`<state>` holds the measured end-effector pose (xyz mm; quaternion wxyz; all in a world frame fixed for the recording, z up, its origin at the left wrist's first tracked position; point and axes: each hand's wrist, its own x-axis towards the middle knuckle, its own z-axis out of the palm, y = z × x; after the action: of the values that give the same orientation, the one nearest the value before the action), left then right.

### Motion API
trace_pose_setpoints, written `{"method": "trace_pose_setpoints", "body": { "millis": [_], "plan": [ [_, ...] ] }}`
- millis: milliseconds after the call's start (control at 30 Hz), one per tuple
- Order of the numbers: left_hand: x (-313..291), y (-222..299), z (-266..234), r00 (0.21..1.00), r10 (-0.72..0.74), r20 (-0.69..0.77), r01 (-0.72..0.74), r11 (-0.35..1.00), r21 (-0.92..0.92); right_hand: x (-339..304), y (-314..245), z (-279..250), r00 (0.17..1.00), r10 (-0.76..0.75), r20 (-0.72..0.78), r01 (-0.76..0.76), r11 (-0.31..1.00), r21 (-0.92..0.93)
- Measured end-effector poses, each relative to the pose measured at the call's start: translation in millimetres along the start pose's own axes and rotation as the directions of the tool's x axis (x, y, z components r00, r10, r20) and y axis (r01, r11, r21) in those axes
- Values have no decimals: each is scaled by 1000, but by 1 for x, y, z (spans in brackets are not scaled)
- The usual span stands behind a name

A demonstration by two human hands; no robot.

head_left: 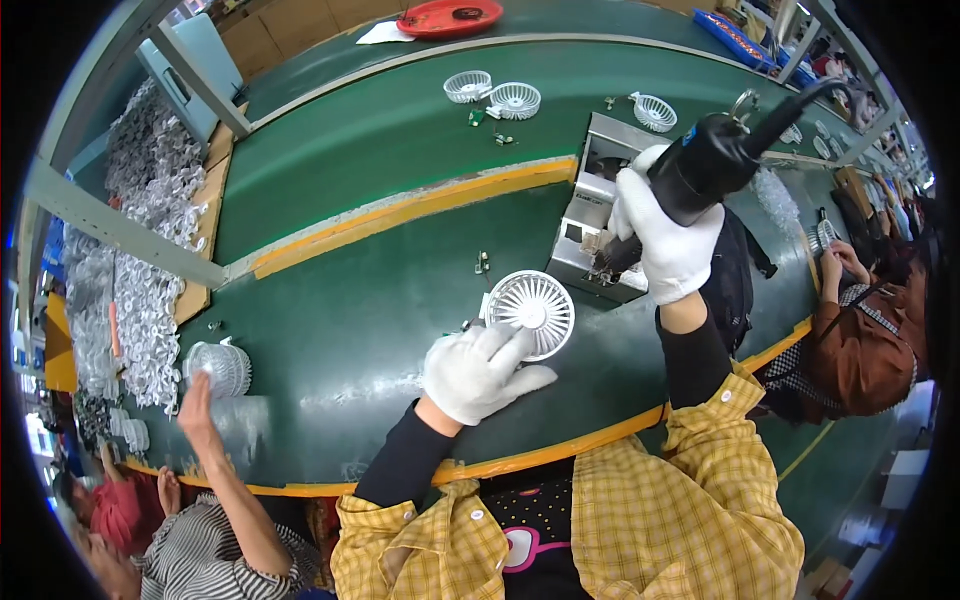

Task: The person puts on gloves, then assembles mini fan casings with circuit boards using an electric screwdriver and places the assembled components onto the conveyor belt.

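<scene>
My left hand [475, 370], in a white glove, holds the near left edge of a round white slatted plastic fan cover [545, 320] lying on the bench. Its fingers reach over the rim. A black electric screwdriver [695, 175] with a cord at its top is gripped in my gloved right hand [668, 235]. The driver's lower end slants down at the front of a silver metal screw feeder [567, 258]; where its tip sits is hard to make out. Just beyond the fan cover lies a small metal-and-green part [482, 262].
Several white round covers, including one [515, 100], lie on the far green belt [370, 130] behind a yellow-edged ledge. White plastic parts [150, 270] are heaped at left. A co-worker's hand [200, 410] is near stacked covers [220, 368]. Another person [865, 320] works at right.
</scene>
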<state>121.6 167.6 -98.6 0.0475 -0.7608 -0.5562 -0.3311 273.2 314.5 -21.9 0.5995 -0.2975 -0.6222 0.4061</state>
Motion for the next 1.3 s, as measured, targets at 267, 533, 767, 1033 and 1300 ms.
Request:
{"method": "trace_pose_setpoints", "body": {
  "millis": [267, 533, 767, 1033, 1300],
  "plan": [
    [-1, 0, 8, 993, -105, -48, 99, 989, -112, -24, -14, 5, 953, 267, 146, -283, 953, 105],
    [-5, 9, 4, 977, -148, 154, 165, 980, -109, -14, -62, 16, 988, 76, 132, -101, 977, 190],
    [-4, 0, 15, 999, 41, 31, -39, 998, -57, -23, -33, 29, 982, 87, 166, -121, 970, 209],
    [-7, -3, 18, 999, 43, 16, -43, 999, -23, -24, -22, 34, 974, 111, 195, -154, 964, 217],
    [-7, -3, 20, 1000, 27, 10, -26, 997, -68, -26, -12, 43, 968, 111, 224, -168, 953, 252]
  ]
}}
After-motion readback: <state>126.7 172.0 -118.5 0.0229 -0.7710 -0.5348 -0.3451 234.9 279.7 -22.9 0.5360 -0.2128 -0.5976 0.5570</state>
